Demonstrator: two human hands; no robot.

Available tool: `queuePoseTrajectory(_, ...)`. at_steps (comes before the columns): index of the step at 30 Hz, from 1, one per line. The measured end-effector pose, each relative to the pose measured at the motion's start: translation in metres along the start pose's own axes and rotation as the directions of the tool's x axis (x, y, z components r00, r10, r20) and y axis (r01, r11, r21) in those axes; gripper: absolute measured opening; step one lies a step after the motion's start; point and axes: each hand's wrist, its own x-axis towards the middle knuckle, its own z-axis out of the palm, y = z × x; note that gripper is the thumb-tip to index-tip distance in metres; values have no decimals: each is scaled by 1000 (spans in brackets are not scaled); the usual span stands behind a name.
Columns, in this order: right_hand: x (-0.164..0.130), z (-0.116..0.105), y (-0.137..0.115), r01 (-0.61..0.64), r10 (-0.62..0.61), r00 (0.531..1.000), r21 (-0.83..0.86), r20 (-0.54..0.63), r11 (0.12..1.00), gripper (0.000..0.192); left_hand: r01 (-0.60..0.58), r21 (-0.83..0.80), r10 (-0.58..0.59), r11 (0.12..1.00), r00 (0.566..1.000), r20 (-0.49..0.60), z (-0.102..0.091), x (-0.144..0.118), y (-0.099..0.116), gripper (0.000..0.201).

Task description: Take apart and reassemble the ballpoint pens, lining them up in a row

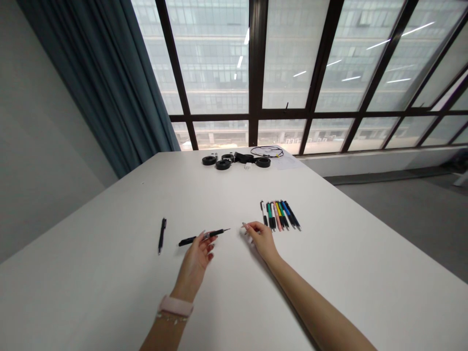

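Between the thumb and fingers of my left hand (199, 253) lies a black pen (187, 241), tilted slightly up to the right. A thin refill (221, 231) sticks out of its right end. My right hand (260, 239) is a short way to the right, thumb and fingertips pinched together. Whatever it may hold is too small to make out. Left of my left hand, another black pen (162, 236) rests on the table. Just beyond my right hand is a row of several pens (280, 215) in black, white, green, pink, yellow and blue, lying side by side.
At the far end of the white table (120, 287) are several black tape-like rolls (223, 165) and a coiled black cable (266, 151). A blue curtain (109, 87) hangs at the left. Behind the table stand dark-framed windows (259, 58).
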Motion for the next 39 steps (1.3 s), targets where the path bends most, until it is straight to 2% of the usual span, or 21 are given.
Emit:
queuePoseTrajectory(6, 0, 3, -5, -136, 134, 991, 178, 26, 975, 47, 38, -23, -38, 999, 999, -19, 2, -2, 1, 17)
queuePoseTrajectory(14, -2, 9, -10, -288, 281, 956, 444, 83, 849, 47, 23, 15, -22, 1000, 1000, -15, 1, 4, -2, 11)
queuePoseTrajectory(21, -5, 11, -16, -387, 385, 914, 561, 128, 732, 44, -9, 89, 5, 996, 999, 40, -3, 13, -7, 17)
queuePoseTrajectory(24, -9, 13, -18, -368, 367, 923, 541, 114, 756, 44, -19, 95, 15, 995, 999, 40, -3, 15, -9, 19)
queuePoseTrajectory(28, -12, 15, -19, -252, 272, 962, 409, 10, 877, 42, -4, 91, 2, 996, 1000, 24, -2, 15, -8, 17)
queuePoseTrajectory(30, -13, 15, -18, -214, 237, 971, 362, -21, 908, 42, -1, 91, 0, 996, 1000, 17, -1, 13, -8, 15)
queuePoseTrajectory(36, -13, 15, -16, -244, 272, 962, 450, 3, 859, 44, 9, 72, -11, 997, 999, 30, 5, 3, -5, 13)
queuePoseTrajectory(39, -14, 15, -17, -244, 267, 964, 431, 7, 869, 43, -1, 74, 0, 997, 1000, 20, 7, 1, -4, 11)
